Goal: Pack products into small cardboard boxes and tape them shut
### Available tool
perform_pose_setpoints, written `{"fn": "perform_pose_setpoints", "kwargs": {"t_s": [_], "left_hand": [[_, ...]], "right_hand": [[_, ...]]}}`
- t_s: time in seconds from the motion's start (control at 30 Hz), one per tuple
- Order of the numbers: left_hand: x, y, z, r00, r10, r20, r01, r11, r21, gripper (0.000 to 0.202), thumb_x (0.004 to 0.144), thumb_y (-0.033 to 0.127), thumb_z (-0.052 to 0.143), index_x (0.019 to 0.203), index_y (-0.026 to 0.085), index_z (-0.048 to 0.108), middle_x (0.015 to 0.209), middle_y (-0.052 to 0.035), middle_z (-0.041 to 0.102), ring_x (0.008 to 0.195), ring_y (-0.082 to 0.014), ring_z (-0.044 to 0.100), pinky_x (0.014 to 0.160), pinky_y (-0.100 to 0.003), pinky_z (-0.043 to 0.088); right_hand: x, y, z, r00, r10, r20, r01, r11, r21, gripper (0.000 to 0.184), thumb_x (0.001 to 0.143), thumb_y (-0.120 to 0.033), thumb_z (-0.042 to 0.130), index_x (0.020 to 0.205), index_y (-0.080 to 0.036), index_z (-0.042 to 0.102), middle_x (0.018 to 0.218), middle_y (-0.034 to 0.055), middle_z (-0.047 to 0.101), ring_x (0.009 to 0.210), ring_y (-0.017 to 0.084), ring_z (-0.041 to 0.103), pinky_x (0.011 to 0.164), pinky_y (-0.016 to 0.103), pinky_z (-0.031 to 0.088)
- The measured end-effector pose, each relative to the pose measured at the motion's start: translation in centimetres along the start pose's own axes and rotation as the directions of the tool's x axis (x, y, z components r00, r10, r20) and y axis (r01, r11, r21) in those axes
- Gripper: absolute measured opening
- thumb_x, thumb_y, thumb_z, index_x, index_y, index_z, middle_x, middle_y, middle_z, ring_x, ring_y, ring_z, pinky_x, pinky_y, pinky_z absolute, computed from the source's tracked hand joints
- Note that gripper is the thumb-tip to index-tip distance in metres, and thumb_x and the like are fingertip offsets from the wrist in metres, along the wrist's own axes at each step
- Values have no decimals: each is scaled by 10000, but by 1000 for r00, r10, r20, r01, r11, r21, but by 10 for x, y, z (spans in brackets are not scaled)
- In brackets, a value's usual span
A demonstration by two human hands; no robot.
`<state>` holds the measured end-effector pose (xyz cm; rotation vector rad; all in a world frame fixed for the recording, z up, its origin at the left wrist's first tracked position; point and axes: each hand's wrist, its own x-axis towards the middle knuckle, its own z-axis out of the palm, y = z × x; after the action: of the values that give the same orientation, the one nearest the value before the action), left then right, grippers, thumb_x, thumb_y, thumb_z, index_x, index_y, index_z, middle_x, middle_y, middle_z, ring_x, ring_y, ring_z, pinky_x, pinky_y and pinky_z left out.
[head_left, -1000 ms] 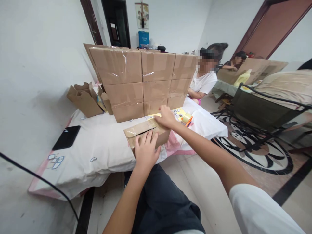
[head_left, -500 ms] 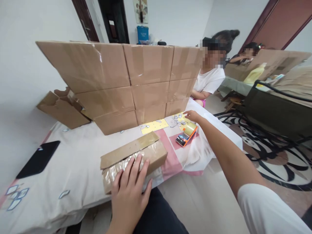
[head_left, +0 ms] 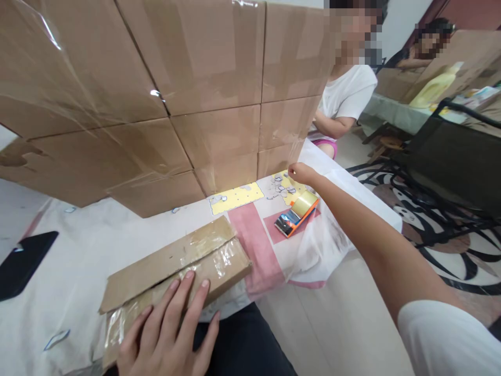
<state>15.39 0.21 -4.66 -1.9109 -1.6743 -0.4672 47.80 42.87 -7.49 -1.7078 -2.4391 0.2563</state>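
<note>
My left hand (head_left: 168, 324) lies with spread fingers on top of a small taped cardboard box (head_left: 223, 261), whose top flap edge stands slightly raised. My right arm stretches forward, and my right hand (head_left: 301, 172) is curled closed near the lower right corner of a large stack of taped cardboard boxes (head_left: 219, 141). Whatever is inside those curled fingers, if anything, is hidden. Just below that hand, a tape dispenser (head_left: 297, 213) with an orange frame and a roll of clear tape rests on the patterned cloth (head_left: 266, 261).
A black tablet-like slab (head_left: 27, 263) lies at the left. Behind the stack sits a person in a white shirt (head_left: 348, 99); another person (head_left: 425, 52) is farther back. At the right stand a dark chair (head_left: 450, 151) and a table with a yellowish bottle (head_left: 436, 86).
The view has tipped down and come closer to the stack. My right hand's fingers, stretched out before, are now curled in. My left hand remains on the small box.
</note>
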Motion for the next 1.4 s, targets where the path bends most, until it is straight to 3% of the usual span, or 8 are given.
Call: {"fn": "perform_pose_setpoints", "kwargs": {"t_s": [0.3, 0.5, 0.7, 0.9, 1.0, 1.13, 1.27, 1.4], "left_hand": [[-5, -6, 0, 1000, -2, -21, 0, 998, -70, 760, 849, 396, 631, 1542, 299, 335, 1424, -43, 588, 1165, -307, 620, 960, -447, 344], [-6, -6, -4, 997, 23, -74, -28, 997, -70, 746, 869, 361, 608, 1550, 294, 311, 1442, -53, 571, 1147, -304, 622, 968, -449, 346], [-7, -4, -8, 998, 19, -68, -26, 993, -114, 680, 888, 309, 578, 1529, 308, 350, 1440, -59, 576, 1183, -298, 605, 1029, -448, 325], [-3, 2, -15, 995, -48, -93, 27, 977, -211, 509, 893, 318, 586, 1397, 288, 520, 1397, -80, 612, 1192, -313, 595, 1059, -498, 287], [29, 10, -32, 993, -31, -116, -10, 941, -337, 286, 914, 342, 574, 1180, 267, 647, 1291, -67, 681, 1160, -294, 613, 1034, -484, 321], [117, 23, -45, 990, 141, -13, -128, 847, -516, 243, 926, 313, 539, 1139, 274, 651, 1174, -6, 724, 1024, -221, 664, 853, -357, 449], [207, 38, -24, 969, 203, 138, -86, 809, -582, 372, 847, 344, 634, 1207, 249, 629, 1176, -15, 726, 926, -199, 690, 744, -298, 478], [244, 52, 1, 882, 337, 331, -66, 783, -619, 246, 856, 396, 606, 1004, 237, 721, 1009, -14, 773, 909, -181, 698, 689, -245, 476]], "right_hand": [[-62, -28, -28, 986, 57, -154, -20, 973, 232, 163, 928, -164, 417, 910, -154, 578, 772, 56, 646, 691, 169, 618, 669, 280, 480], [-103, -51, -37, 869, 52, -492, 16, 991, 132, 205, 949, -201, 398, 1041, -169, 578, 1265, 164, 563, 1101, 272, 553, 948, 388, 431], [-94, -48, -45, 888, 280, -364, -180, 941, 285, 92, 856, -143, 500, 874, -178, 582, 1055, 158, 653, 998, 290, 597, 867, 395, 459], [-96, -54, -53, 877, 329, -351, -121, 857, 500, 92, 876, -165, 451, 815, -187, 516, 848, 73, 665, 771, 193, 660, 702, 294, 478], [-109, -67, -56, 901, 292, -321, -64, 822, 566, 91, 894, -194, 435, 817, -195, 484, 777, 38, 649, 708, 165, 673, 633, 256, 465], [-141, -89, -57, 938, 148, -315, 107, 738, 667, 78, 905, -260, 439, 858, -208, 472, 745, 19, 654, 719, 154, 658, 615, 239, 457], [-177, -111, -58, 923, 14, -385, 293, 626, 723, 133, 900, -338, 467, 885, -208, 487, 769, 23, 664, 699, 151, 612, 637, 257, 444], [-198, -124, -58, 906, 17, -422, 330, 597, 732, 149, 905, -352, 461, 910, -208, 498, 778, 22, 650, 719, 162, 605, 673, 278, 445]]}}
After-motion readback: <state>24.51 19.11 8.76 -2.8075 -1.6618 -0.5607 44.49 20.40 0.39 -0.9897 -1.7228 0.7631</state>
